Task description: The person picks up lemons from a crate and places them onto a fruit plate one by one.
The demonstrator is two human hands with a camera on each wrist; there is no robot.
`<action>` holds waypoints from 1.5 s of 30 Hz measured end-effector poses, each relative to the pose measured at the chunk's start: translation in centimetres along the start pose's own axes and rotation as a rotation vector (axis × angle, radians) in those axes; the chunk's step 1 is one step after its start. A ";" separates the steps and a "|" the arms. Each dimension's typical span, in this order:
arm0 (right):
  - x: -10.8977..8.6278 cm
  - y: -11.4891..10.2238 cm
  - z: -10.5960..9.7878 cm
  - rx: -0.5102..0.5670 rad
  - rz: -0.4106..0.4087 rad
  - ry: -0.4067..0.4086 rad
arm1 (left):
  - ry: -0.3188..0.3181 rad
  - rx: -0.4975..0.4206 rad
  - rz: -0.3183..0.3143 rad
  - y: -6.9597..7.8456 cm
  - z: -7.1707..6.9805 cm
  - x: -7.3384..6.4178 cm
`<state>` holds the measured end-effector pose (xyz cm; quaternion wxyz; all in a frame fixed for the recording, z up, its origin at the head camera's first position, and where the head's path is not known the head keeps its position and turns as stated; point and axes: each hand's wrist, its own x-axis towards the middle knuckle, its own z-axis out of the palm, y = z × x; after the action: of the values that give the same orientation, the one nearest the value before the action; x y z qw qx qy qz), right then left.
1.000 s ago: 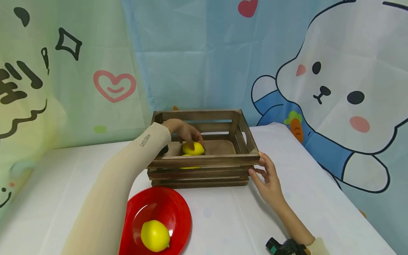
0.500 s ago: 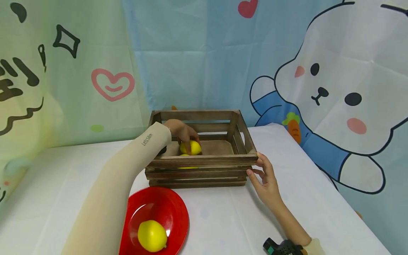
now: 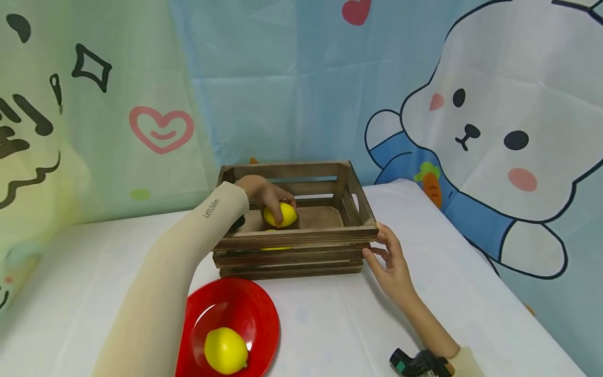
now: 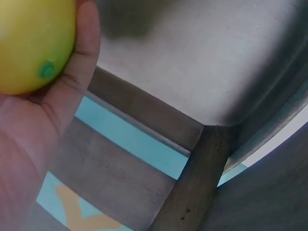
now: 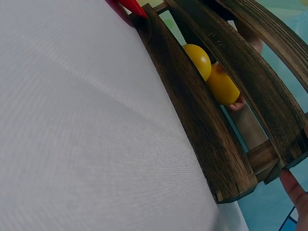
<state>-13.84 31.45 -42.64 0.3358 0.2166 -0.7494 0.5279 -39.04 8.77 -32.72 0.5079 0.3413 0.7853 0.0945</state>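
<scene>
Inside the slatted wooden crate (image 3: 292, 239), my left hand (image 3: 266, 195) grips a yellow lemon (image 3: 284, 213). In the left wrist view that lemon (image 4: 36, 43) lies against the palm, with a finger along its side. A second lemon (image 5: 198, 61) shows beside the held lemon (image 5: 223, 85) through the gap between slats in the right wrist view. At the crate's front right corner my right hand (image 3: 393, 267) holds the wood, thumb on the front face and fingers at the top edge. In the right wrist view only part of this hand (image 5: 296, 195) shows.
A red plate (image 3: 264, 314) with one lemon (image 3: 226, 351) on it stands in front of the crate, partly behind the left sleeve (image 3: 155, 293). White cloth (image 3: 325, 324) covers the table. A printed curtain (image 3: 282, 78) hangs behind.
My left fingers have gone from lying on top of the lemon to closing round it, and the lemon has shifted slightly. My right hand has stayed at the crate's corner.
</scene>
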 end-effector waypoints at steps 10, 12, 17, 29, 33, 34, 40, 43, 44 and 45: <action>-0.2 -0.1 0.0 -0.023 0.027 -0.011 | 0.014 -0.086 0.058 0.3 -0.1 -0.5; -0.1 -0.1 0.0 -0.027 0.026 -0.009 | 0.027 -0.077 0.073 0.4 -0.2 -0.5; 0.1 -0.1 0.2 -0.024 0.038 -0.014 | 0.106 -0.023 0.097 0.6 -0.3 -0.8; 0.3 -0.1 0.5 -0.038 0.052 0.002 | 0.377 0.039 0.141 2.3 -1.3 -3.5; 0.1 -0.1 0.2 -0.043 0.070 -0.002 | 0.451 0.074 0.217 2.6 -1.0 -4.3; 0.0 0.0 0.2 -0.043 0.077 -0.002 | 0.467 0.076 0.235 2.8 -0.9 -4.5; 0.2 0.1 0.2 -0.049 0.081 -0.006 | 0.525 0.134 0.282 4.0 0.5 -6.6; 0.3 0.2 0.4 -0.047 0.074 -0.008 | 0.520 0.184 0.269 4.5 1.3 -7.9; 0.3 0.2 0.5 -0.045 0.073 -0.009 | 0.521 0.199 0.268 4.7 1.5 -8.3; 0.4 0.2 0.6 -0.044 0.068 -0.010 | 0.522 0.203 0.265 4.7 1.8 -8.7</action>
<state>-14.39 30.93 -42.60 0.3185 0.1864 -0.7694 0.5214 -33.23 6.49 -24.88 0.2356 0.4540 0.8432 0.1652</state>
